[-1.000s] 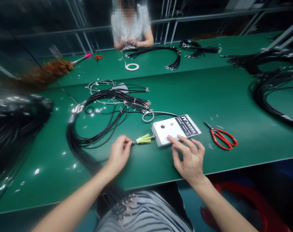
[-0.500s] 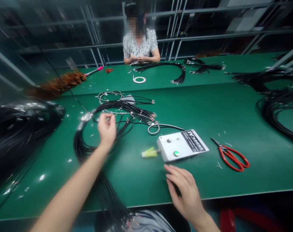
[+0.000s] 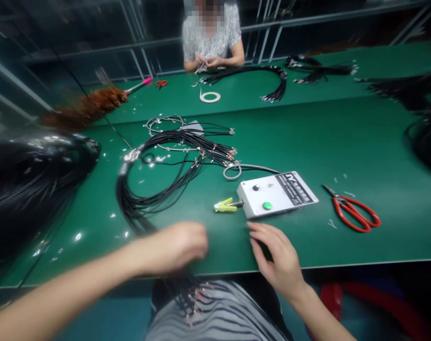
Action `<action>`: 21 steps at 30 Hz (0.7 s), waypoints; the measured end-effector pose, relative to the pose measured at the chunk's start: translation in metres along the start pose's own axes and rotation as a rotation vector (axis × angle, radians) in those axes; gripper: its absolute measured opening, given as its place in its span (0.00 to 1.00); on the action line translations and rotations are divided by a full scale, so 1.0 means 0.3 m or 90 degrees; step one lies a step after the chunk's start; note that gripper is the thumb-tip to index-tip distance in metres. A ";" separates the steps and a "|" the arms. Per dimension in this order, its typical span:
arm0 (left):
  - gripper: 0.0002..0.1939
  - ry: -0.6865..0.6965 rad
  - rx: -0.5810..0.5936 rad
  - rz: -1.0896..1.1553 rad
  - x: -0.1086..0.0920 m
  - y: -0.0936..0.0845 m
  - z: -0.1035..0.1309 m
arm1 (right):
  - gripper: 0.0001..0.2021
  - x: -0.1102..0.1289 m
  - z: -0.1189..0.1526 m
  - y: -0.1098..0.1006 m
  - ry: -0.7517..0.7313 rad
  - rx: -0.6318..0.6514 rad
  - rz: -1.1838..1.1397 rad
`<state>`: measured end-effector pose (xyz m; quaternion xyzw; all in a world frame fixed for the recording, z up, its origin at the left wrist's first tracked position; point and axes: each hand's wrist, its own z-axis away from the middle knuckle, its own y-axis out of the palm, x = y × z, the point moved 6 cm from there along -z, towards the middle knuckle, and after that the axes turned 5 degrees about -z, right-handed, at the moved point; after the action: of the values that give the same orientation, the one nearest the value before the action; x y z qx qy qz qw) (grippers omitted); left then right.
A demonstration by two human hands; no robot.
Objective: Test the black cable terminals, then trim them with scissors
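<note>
Fingers of the right hand (image 3: 284,267) curve loosely apart beside the white box (image 3: 260,196), the blurred left hand's (image 3: 182,244) unreadable, black cables (image 3: 122,201) left of the seemingly empty yellow clip (image 3: 227,207), finished share unclear.

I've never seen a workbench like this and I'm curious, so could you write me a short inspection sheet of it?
Surface: green table, flat, shiny in spots.
Things: white box with a green button; yellow clip at its left end; red-handled pliers to its right.
Clutter: small white scraps near the pliers, more at left.
Hands: right hand just in front of the box, fingers apart; left hand blurred, contents unclear.
Cables: black bundle curving at left; grey cable looped behind the box.
Surroundings: person seated opposite; tape ring, red scissors and brown duster on the far side.
Spills: nothing seen.
</note>
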<state>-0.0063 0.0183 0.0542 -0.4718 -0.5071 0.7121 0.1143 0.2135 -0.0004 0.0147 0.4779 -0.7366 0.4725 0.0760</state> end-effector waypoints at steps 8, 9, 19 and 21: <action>0.09 -0.065 0.089 0.017 -0.105 0.161 0.107 | 0.14 0.061 -0.001 0.009 0.033 0.020 -0.072; 0.10 -0.083 0.069 0.066 -0.096 0.145 0.102 | 0.13 0.074 -0.001 0.014 0.057 0.023 -0.112; 0.09 -0.203 -0.253 0.286 -0.001 0.013 0.084 | 0.20 0.298 -0.049 0.188 0.074 0.202 -0.280; 0.09 -0.224 -0.285 0.313 0.016 0.007 0.073 | 0.23 0.366 -0.034 0.236 -0.002 0.291 -0.324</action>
<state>-0.0254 0.0070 0.0507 -0.4634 -0.5334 0.6602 -0.2548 0.0968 -0.0551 0.0380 0.6518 -0.4692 0.5904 0.0809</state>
